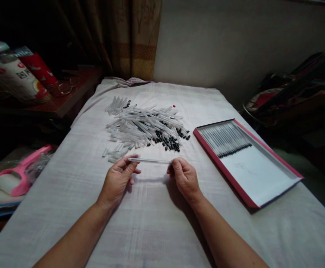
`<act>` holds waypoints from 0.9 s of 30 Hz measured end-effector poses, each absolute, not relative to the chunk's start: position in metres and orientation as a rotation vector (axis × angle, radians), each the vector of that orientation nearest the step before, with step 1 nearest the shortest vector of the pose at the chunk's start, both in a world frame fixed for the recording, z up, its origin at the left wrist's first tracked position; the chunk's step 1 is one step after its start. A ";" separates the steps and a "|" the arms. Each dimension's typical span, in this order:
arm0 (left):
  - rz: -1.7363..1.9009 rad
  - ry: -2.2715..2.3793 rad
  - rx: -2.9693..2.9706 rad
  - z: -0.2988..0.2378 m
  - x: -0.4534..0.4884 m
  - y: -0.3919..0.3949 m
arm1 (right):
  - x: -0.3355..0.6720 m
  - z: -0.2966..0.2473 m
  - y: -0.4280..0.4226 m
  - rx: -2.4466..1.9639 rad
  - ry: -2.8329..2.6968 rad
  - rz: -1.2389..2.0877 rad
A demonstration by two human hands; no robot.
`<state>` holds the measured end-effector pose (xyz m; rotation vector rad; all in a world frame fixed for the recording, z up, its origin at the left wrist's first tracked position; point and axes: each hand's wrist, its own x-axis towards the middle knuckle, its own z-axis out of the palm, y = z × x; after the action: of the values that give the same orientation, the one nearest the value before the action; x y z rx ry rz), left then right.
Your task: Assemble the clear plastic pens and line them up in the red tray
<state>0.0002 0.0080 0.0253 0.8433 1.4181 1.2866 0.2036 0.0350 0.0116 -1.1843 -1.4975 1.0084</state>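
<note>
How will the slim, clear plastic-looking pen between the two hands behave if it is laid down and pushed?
The pen is probably stiff: it spans straight from the left hand to the right hand. It seems light, since it looks thin. On the pale, creased cloth it might roll, being narrow, though creases could slow it.

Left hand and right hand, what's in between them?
A thin, clear pen stretches from the left hand to the right hand, above the pale cloth, as the head view shows.
</note>
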 end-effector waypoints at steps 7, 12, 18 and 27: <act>1.425 1.189 0.570 0.029 0.010 0.005 | 0.190 0.011 0.025 -1.122 -1.698 1.026; 1.434 1.163 0.572 0.030 0.006 0.007 | 0.184 0.011 0.024 -1.168 -1.640 1.229; 1.489 1.193 0.620 0.029 -0.002 0.012 | 0.179 0.013 0.038 -1.202 -1.761 1.271; 1.438 1.215 0.711 0.034 -0.007 0.012 | 0.146 0.027 0.074 -1.452 -2.198 0.648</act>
<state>-0.0072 0.0117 0.0343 0.7112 1.2147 1.4378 0.1464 0.0741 0.0272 -1.4517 -2.1977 0.6485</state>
